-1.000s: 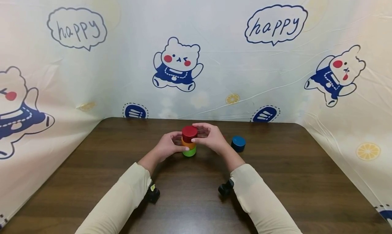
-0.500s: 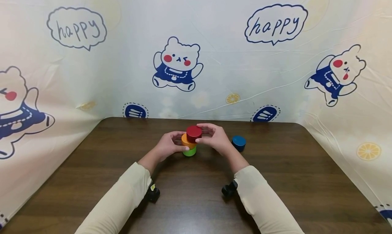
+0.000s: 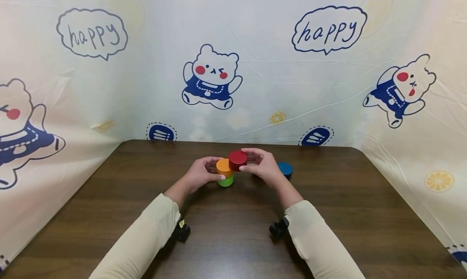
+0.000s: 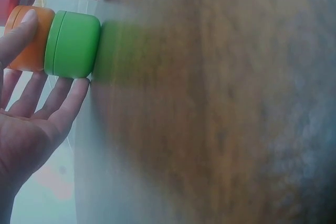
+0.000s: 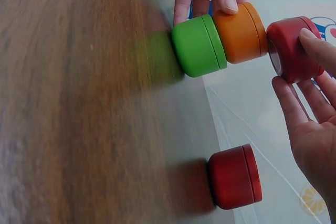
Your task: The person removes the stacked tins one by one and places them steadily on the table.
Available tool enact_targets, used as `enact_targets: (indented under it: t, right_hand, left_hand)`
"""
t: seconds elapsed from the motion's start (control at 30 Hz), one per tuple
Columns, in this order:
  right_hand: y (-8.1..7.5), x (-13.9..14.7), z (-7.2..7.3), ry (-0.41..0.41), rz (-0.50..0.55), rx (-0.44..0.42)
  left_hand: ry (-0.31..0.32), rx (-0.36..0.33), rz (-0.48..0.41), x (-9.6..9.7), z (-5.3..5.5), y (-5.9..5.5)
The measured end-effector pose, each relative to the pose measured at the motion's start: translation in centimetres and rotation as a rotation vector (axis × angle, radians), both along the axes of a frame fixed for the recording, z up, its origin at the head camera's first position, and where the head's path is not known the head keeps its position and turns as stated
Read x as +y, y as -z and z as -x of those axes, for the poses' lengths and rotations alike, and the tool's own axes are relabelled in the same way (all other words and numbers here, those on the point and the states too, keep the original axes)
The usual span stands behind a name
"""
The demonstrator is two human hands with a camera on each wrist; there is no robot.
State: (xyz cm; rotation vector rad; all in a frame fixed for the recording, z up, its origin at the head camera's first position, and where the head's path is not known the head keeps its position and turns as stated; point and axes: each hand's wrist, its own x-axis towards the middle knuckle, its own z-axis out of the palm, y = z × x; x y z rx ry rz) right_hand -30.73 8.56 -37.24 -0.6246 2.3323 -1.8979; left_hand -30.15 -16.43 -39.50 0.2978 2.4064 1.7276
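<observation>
In the head view, my left hand (image 3: pixel 201 172) steadies a stack of two small lidded jars. Its thumb lies on the orange jar (image 5: pixel 241 33), which sits on top of the green jar (image 5: pixel 199 45); its fingers reach behind both. My right hand (image 3: pixel 263 165) pinches a red jar (image 3: pixel 237 160) between thumb and fingers, off to the right of the orange one's top. Whether the red and orange jars touch, I cannot tell. A second red jar (image 5: pixel 235 177) stands on the table in both wrist views; the head view does not show it clearly.
A blue jar (image 3: pixel 285 170) stands right of my right hand, which partly hides it. The brown wooden table (image 3: pixel 233 238) ends at a printed cloth backdrop (image 3: pixel 262 88), and cloth also rises along both sides.
The red jar has gone from atop the orange jar to its right, carried by my right hand. My left hand and the stack stay put. More of the blue jar is now covered.
</observation>
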Motion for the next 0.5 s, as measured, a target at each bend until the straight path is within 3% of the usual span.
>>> enact_targets:
  t: [0.5]
  right_hand:
    - [0.3, 1.2, -0.3, 0.046, -0.009, -0.015]
  left_hand:
    - [-0.004, 0.004, 0.007, 0.0, -0.1, -0.1]
